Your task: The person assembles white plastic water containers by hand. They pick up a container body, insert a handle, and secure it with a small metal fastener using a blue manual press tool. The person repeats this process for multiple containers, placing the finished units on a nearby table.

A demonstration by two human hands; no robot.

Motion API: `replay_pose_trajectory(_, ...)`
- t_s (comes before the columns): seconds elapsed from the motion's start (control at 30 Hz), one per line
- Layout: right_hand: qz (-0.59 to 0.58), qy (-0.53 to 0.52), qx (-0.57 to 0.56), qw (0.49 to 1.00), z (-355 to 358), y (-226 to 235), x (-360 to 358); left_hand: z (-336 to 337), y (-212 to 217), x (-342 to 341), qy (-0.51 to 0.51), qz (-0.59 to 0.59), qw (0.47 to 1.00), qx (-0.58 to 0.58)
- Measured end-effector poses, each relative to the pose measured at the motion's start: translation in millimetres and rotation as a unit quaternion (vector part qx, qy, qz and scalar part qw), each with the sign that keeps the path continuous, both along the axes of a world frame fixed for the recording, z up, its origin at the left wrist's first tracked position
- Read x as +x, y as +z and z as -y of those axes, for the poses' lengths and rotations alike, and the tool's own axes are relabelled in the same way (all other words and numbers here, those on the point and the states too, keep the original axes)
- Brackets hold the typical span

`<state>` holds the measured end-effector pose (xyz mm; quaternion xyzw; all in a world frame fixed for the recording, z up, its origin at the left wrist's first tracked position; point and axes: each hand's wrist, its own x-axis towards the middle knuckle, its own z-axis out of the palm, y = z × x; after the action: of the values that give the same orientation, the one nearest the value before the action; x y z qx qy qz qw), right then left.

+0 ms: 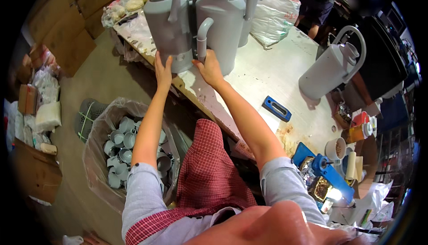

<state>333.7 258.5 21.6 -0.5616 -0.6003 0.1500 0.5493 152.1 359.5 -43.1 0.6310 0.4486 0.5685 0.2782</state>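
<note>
Several tall grey jugs with narrow necks and curved handles are grouped at the far end of the white table. Against the lower side of the left jug (168, 29) lies my left hand (164, 72), its thumb and fingers apart. My right hand (211, 70) is at the lower end of the handle (202, 40) of the front jug (220, 22), thumb on one side and fingers on the other. Part of its grip is hidden. Another grey jug (318, 75) stands apart at the table's right side.
On the white table (249, 84) lies a blue tool with a slot (277, 108). A blue clamp-like device (325, 167), a white cup (335, 149) and jars crowd the right. Beside my left arm, a plastic-lined bin (96, 156) holds grey cups. A person (317, 0) stands beyond.
</note>
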Motion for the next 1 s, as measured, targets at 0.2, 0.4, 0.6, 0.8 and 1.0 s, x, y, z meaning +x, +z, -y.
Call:
replay_pose_trajectory(0.2,0.232,-0.042,0.078,0.969,58.9,98.2,102.9,110.3,2.7,19.3,-0.277,-0.143,0.95,-0.011)
replay_pose_trajectory(0.4,0.435,-0.533,0.258,0.678,158.3,208.6,323.7,94.1,7.0,119.1,-0.289,-0.08,0.954,-0.008)
replay_pose_trajectory(0.6,-0.035,-0.294,0.164,0.941,218.3,177.8,402.5,68.7,5.0,118.9,-0.286,-0.074,0.947,-0.125)
replay_pose_trajectory(0.8,-0.025,-0.081,0.179,0.98,275.8,272.1,241.9,130.0,78.7,101.9,-0.402,0.072,0.904,-0.123)
replay_pose_trajectory(1.0,0.041,-0.103,0.207,0.972,336.3,221.6,124.3,250.1,162.2,136.6,-0.585,0.217,0.774,-0.106)
